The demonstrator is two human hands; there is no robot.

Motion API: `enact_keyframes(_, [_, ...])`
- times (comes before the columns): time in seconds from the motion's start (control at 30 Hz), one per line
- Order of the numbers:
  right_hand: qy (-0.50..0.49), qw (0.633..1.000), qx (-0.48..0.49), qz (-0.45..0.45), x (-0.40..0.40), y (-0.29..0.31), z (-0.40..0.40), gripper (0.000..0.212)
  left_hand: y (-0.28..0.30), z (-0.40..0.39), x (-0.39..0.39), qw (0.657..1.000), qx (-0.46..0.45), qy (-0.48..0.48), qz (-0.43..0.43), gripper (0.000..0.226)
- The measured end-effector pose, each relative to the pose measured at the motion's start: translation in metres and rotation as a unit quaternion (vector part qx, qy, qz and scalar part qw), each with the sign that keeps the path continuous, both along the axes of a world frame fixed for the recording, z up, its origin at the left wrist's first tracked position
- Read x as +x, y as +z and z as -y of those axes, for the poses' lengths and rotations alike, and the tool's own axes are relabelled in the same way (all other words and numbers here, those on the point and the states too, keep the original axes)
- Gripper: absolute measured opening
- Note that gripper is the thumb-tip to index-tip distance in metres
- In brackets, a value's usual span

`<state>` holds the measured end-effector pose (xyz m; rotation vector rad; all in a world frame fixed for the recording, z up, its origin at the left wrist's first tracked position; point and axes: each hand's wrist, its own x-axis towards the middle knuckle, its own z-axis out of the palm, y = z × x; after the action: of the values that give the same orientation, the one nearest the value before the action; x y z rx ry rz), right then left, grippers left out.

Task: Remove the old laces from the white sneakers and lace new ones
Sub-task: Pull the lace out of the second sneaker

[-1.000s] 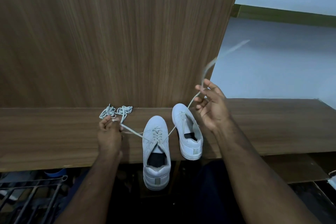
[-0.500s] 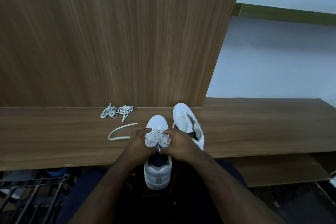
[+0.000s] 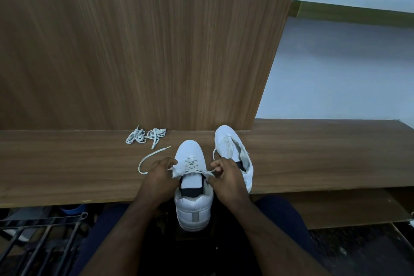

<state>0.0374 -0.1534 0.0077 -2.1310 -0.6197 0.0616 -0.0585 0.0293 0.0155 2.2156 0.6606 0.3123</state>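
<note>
The near shoe (image 3: 192,188) sits at the front edge of the worktop (image 3: 67,175), with its heel hanging over. The left hand (image 3: 159,177) pinches the shoe's left flap. The right hand (image 3: 226,178) pinches the lace (image 3: 190,167) by the top holes. Both grips are tight. The other shoe (image 3: 233,154) lies just behind, and the old laces (image 3: 145,135) sit in a heap near the wall. A hard pull could make one lace end too short. It could also tip the shoe off the edge.
</note>
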Motion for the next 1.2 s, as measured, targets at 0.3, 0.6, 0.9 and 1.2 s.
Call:
enact_keyframes(0.3, [0.000,0.999,0.020,-0.032,-0.011,-0.006,-0.002,0.023,0.001,0.035,0.002,0.995,0.053,-0.064,0.055,0.042])
enact_keyframes(0.6, [-0.009,0.997,0.036,-0.062,-0.011,-0.007,-0.001,0.025,-0.002,0.037,0.013,0.986,0.144,-0.048,0.075,0.005])
enact_keyframes(0.9, [-0.011,0.997,0.039,-0.069,-0.013,-0.007,-0.002,0.019,-0.002,0.031,0.007,0.980,0.184,-0.048,0.056,0.032])
enact_keyframes(1.2, [-0.010,0.997,0.037,-0.074,-0.014,-0.007,-0.001,0.018,0.016,0.004,0.004,0.987,0.055,0.139,0.053,0.011])
